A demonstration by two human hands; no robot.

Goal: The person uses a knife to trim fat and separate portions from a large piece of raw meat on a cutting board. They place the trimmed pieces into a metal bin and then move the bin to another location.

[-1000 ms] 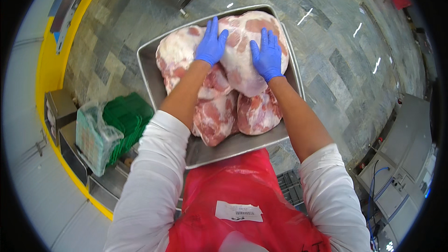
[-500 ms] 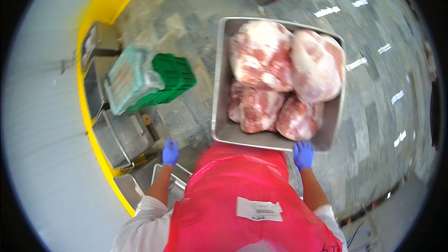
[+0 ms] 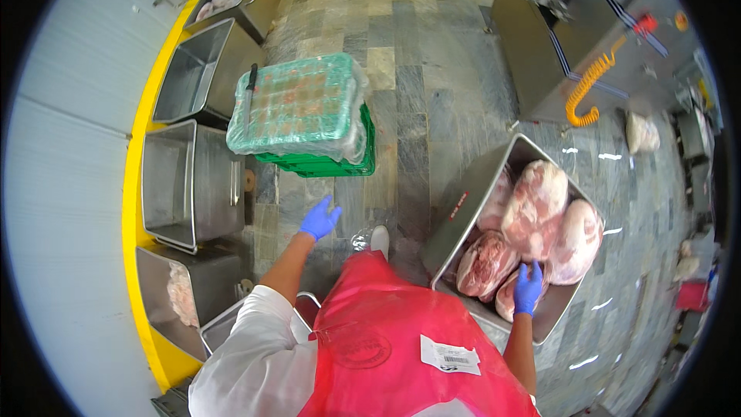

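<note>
My left hand [image 3: 321,218], in a blue glove, hangs in the air over the floor with its fingers spread and nothing in them. Nearest to it is a stack of green plastic crates [image 3: 316,164], its top covered in clear plastic film [image 3: 297,104]. A dark-handled knife [image 3: 251,89] lies on that top. To the right stands a deep metal bin [image 3: 472,208] holding several large raw meat cuts [image 3: 532,197]. My right hand [image 3: 529,288], also gloved in blue, is over the bin's near part with fingers stretched out. Whether it touches the meat I cannot tell.
Metal bins [image 3: 193,181] line the yellow-edged wall on the left; one holds pale pieces [image 3: 183,293]. A steel cabinet [image 3: 532,62] with a coiled orange hose [image 3: 583,100] stands at the far right. A wrapped bundle [image 3: 641,133] lies on the tiled floor [image 3: 401,108].
My view has turned left, so the meat bin sits farther right and the crates nearer the middle. My right hand has gone from the bin's near rim to over the meat.
</note>
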